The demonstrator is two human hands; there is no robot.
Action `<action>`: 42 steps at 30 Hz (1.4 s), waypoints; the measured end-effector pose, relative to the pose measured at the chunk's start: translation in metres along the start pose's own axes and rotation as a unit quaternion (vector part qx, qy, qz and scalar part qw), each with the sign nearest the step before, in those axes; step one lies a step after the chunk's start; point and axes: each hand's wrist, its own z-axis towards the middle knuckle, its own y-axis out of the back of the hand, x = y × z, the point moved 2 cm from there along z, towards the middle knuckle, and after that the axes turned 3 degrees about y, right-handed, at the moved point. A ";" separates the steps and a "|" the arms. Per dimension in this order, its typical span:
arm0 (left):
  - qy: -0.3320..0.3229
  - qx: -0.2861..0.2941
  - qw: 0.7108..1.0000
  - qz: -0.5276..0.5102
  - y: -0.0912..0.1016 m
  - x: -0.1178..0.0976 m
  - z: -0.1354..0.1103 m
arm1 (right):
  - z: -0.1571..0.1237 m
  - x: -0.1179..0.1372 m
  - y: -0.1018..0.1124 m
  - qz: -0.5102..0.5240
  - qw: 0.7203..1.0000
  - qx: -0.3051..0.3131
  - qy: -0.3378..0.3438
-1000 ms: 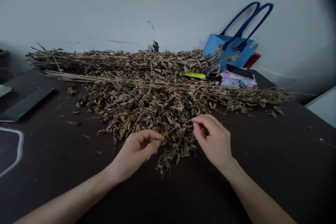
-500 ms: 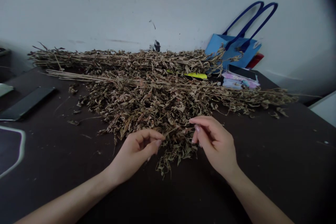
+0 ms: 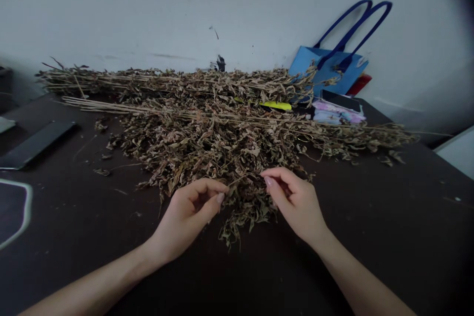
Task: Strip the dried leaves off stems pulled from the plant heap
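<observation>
A thin dried stem [image 3: 242, 178] stretches between my two hands over the near edge of a heap of dried leaves [image 3: 207, 145]. My left hand [image 3: 192, 212] pinches its left end between thumb and index finger. At the other end, the thumb and index finger of my right hand [image 3: 296, 202] are closed on it. Below the stem, a clump of greener dried leaves [image 3: 246, 215] lies on the dark table [image 3: 229, 281]. Bare pale stalks [image 3: 99, 105] stick out of the heap on the left.
Another long bundle of dried plants [image 3: 155, 81] lies along the wall. A blue tote bag [image 3: 314, 61] stands at the back right, beside a dark phone [image 3: 340, 100] on a purple patterned packet [image 3: 335, 114]. A yellow object [image 3: 276, 105] shows behind the stalks. A black flat device [image 3: 39, 143] lies left.
My right hand has moved left and its fingers have closed on the stem's right end. My left hand keeps its pinch and has barely shifted.
</observation>
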 end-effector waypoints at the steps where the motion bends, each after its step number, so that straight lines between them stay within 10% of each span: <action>1: -0.001 -0.001 1.000 -0.001 0.000 0.000 0.000 | 0.000 0.000 0.000 -0.027 1.000 -0.004 0.007; 42: -0.081 0.008 0.990 0.118 -0.007 0.006 -0.005 | 0.000 0.007 0.002 -0.109 0.979 -0.043 0.167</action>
